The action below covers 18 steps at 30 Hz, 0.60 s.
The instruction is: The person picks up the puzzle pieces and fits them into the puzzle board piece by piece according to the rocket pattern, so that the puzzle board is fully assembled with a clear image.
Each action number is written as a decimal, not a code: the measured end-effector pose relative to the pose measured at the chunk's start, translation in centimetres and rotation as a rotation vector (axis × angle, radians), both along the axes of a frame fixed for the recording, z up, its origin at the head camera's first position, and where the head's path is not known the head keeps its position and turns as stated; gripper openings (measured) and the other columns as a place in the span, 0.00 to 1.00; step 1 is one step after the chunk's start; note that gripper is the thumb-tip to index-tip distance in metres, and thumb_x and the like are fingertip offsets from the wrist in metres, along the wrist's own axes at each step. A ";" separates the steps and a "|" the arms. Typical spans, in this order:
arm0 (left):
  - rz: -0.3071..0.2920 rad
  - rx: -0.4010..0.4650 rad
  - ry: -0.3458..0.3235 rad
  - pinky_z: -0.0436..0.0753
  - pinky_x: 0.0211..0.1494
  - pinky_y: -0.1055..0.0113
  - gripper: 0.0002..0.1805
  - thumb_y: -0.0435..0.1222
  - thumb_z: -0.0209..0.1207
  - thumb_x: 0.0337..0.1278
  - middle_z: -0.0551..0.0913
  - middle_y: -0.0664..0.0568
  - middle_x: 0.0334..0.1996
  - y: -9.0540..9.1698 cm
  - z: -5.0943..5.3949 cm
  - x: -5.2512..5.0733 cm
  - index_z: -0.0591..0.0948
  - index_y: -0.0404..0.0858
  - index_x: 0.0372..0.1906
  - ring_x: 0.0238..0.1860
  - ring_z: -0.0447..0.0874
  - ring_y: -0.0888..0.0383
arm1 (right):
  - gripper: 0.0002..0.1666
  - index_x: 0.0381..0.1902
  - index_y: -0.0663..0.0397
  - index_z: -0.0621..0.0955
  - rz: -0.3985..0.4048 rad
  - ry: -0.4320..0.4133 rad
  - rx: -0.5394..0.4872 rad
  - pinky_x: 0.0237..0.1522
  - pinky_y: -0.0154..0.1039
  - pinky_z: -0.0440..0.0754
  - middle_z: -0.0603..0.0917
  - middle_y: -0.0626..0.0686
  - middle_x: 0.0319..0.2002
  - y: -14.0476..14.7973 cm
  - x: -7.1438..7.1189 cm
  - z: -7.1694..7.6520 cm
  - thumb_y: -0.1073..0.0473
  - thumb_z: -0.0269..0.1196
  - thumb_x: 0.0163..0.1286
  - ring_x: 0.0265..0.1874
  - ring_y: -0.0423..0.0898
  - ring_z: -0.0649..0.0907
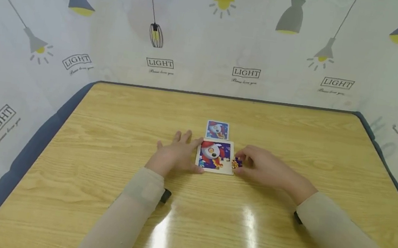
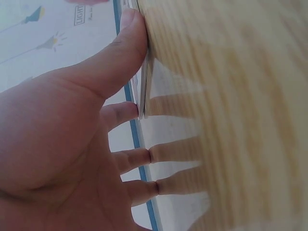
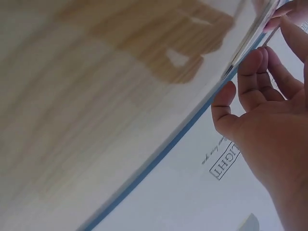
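Observation:
A square jigsaw puzzle (image 1: pixel 213 156) in a pale frame lies on the table, showing a cartoon rocket on dark blue. Its lower right part is bare, pale backing. My left hand (image 1: pixel 178 155) is spread at the board's left side, its thumb on the near edge and index finger by the upper left corner. In the left wrist view, that thumb (image 2: pixel 127 48) lies along the board's edge. At the board's right edge, my right hand (image 1: pixel 263 166) pinches a dark blue and yellow puzzle piece (image 1: pixel 237 163) between thumb and fingers. The right wrist view shows its fingers (image 3: pixel 251 79) curled.
A smaller picture card (image 1: pixel 217 130) with a similar rocket lies just beyond the puzzle. The wooden table (image 1: pixel 106 137) has a dark edge strip, and a lamp-patterned cloth (image 1: pixel 200 57) hangs around its far and lateral sides.

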State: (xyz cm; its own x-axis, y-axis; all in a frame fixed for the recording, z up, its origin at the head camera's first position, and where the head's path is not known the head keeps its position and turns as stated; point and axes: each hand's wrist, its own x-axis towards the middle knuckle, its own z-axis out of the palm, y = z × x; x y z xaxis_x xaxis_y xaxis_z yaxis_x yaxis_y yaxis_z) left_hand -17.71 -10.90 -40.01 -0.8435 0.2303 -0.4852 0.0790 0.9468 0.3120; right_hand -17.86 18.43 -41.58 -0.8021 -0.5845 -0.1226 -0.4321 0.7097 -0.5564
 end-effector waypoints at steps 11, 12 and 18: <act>-0.008 -0.008 0.007 0.35 0.78 0.18 0.59 0.67 0.69 0.57 0.34 0.50 0.90 0.0 0.1 0.0 0.49 0.64 0.87 0.89 0.27 0.40 | 0.26 0.62 0.57 0.82 -0.073 -0.151 -0.147 0.40 0.38 0.84 0.85 0.53 0.45 -2.8 -1.0 -0.3 0.50 0.73 0.73 0.40 0.46 0.81; -0.007 -0.004 0.006 0.35 0.78 0.18 0.60 0.67 0.69 0.57 0.34 0.51 0.90 0.0 0.1 0.1 0.48 0.64 0.87 0.89 0.27 0.40 | 0.26 0.62 0.58 0.82 -0.071 -0.143 -0.134 0.40 0.38 0.84 0.85 0.53 0.45 -2.9 -1.0 -0.3 0.50 0.73 0.72 0.39 0.46 0.81; 0.001 0.013 0.002 0.33 0.78 0.18 0.61 0.66 0.70 0.56 0.33 0.51 0.89 -0.1 0.2 0.1 0.48 0.64 0.87 0.89 0.26 0.40 | 0.26 0.60 0.57 0.84 -0.063 -0.111 -0.052 0.43 0.39 0.83 0.85 0.52 0.44 -3.3 -0.8 -0.3 0.50 0.74 0.70 0.39 0.45 0.81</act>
State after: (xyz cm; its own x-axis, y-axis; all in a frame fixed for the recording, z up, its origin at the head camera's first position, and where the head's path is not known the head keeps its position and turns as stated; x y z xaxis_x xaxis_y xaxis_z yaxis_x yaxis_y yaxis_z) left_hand -17.62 -10.96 -39.85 -0.8450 0.2352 -0.4803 0.0785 0.9429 0.3236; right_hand -18.71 15.10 -41.88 -0.8206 -0.5412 -0.1836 -0.3210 0.7022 -0.6355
